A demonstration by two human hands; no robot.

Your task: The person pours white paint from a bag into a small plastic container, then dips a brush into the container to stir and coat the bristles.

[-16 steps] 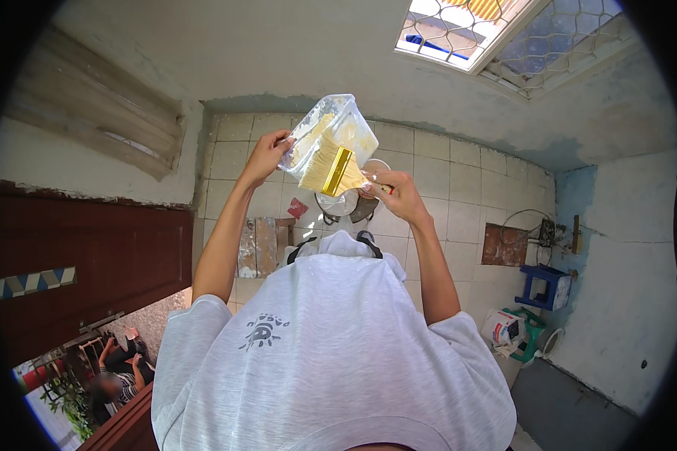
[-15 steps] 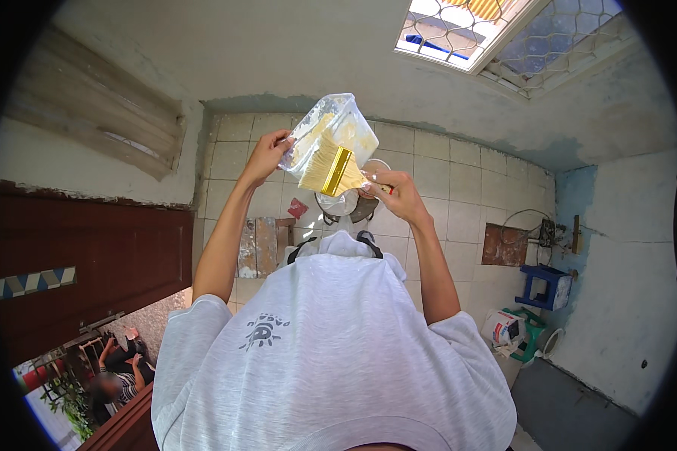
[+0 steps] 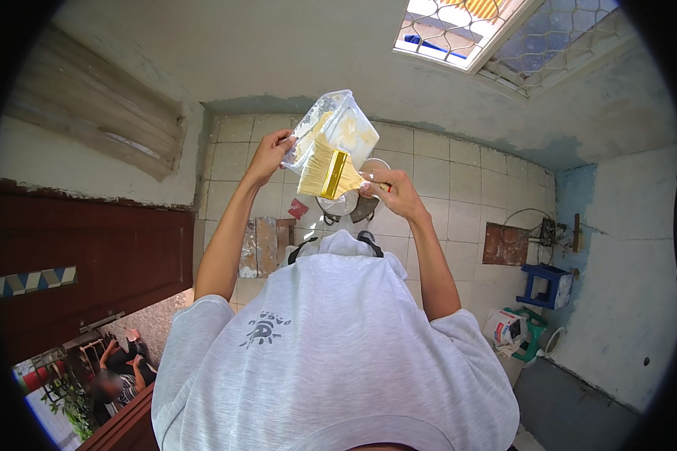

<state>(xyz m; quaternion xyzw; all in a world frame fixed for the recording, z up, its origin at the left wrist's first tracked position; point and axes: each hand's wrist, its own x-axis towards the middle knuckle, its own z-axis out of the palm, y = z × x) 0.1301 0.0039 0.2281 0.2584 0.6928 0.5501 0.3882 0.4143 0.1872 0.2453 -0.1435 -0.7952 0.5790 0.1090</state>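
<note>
My left hand [image 3: 271, 155] is closed on the left side of a clear plastic container [image 3: 357, 129], which is tilted and smeared inside with pale yellowish residue. In my right hand [image 3: 396, 193] is the handle of a wide paintbrush [image 3: 334, 174] with cream bristles and a gold metal band. The bristles point left, in front of the container's lower left part, and I cannot tell whether they touch it. Below the brush, partly hidden by it, a white bucket or tub [image 3: 337, 206] stands on the floor near my feet.
A low wooden stool [image 3: 259, 248] and a small red packet [image 3: 299, 208] lie on the tiled floor [image 3: 459, 203]. To the right are a blue plastic stool [image 3: 547, 286], a white sack [image 3: 505, 328] and a green stool [image 3: 532, 334]. A person [image 3: 120, 368] sits beyond the brown door [image 3: 90, 252].
The brush has shifted very slightly left and down, and the container has turned a little. Both hands keep their hold.
</note>
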